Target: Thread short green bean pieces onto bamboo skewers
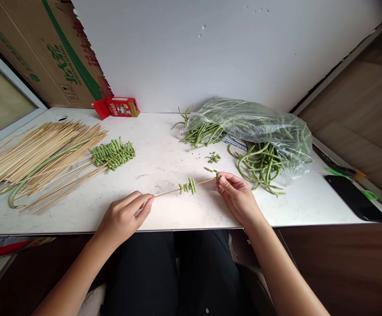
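Observation:
My left hand (125, 216) is closed in a pinch on a thin wooden skewer (167, 192) near its left end. Several short green bean pieces (187, 187) sit threaded crosswise around the skewer's middle. At the skewer's right end, my right hand (235, 193) pinches a green bean piece (218, 176) against the tip; whether the tip has gone through it is hidden by the fingers. A loose cut piece (208, 169) lies just beyond those fingers, and a small pile of bean bits (213, 157) is farther back.
Bare skewers (39, 149) lie at the left with a long bean across them, beside filled bean skewers (112, 153). Long green beans (263, 162) spill from a clear plastic bag (243, 116) at the right. A red box (121, 107) and black phone (355, 197) are also on the table.

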Motion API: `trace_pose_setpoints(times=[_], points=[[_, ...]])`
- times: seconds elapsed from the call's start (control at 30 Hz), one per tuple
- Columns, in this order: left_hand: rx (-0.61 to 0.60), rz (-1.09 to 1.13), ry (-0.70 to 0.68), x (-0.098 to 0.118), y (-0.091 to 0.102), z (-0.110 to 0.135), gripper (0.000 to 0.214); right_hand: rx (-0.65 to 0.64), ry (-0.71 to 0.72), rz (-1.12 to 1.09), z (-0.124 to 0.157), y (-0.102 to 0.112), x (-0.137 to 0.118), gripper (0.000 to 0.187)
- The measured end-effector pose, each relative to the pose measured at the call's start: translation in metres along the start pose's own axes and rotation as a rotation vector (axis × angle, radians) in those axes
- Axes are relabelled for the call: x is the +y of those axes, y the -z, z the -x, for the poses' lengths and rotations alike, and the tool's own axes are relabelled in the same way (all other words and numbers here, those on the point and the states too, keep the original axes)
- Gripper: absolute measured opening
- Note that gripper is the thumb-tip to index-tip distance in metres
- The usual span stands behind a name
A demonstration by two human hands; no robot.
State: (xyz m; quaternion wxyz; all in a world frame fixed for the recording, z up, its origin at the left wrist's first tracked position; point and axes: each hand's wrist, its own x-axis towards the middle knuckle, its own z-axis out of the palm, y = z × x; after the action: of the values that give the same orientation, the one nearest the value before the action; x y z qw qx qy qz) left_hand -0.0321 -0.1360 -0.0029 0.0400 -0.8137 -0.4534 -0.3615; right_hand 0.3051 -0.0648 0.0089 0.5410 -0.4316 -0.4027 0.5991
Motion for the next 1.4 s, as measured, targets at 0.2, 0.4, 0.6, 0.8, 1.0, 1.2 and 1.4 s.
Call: trace_pose_setpoints(times=[0.2,0.4,0.6,0.8,1.0,1.2,1.4], points=[[-0.008,-0.006,0.01,0.0003,0.0005,-0.0001,0.016,-0.007,-0.013,-0.015,0.0006,-0.0014,-0.0015,0.032],[-0.019,-0.007,0.012,0.0008,0.0013,0.0006,0.015,-0.026,-0.012,0.001,0.002,-0.0035,-0.0029,0.031],[-0.029,0.0,0.041,0.0002,0.0008,0.0017,0.016,-0.013,-0.019,-0.006,0.0009,-0.0019,-0.001,0.031],[-0.024,0.008,0.028,0.0014,0.0016,0.0004,0.019,-0.009,-0.019,0.01,0.0011,-0.0019,-0.0006,0.031],[-0.025,-0.006,0.024,0.0017,0.0016,-0.0009,0.013,-0.019,-0.004,0.033,0.0018,-0.0022,-0.0016,0.03],[-0.031,-0.001,0.023,0.0019,0.0024,-0.0011,0.013,-0.026,-0.002,0.031,0.0018,-0.0032,-0.0028,0.029],[-0.025,-0.002,0.023,0.0006,0.0016,0.0005,0.014,-0.022,0.006,0.025,0.0012,-0.0033,-0.002,0.029]])
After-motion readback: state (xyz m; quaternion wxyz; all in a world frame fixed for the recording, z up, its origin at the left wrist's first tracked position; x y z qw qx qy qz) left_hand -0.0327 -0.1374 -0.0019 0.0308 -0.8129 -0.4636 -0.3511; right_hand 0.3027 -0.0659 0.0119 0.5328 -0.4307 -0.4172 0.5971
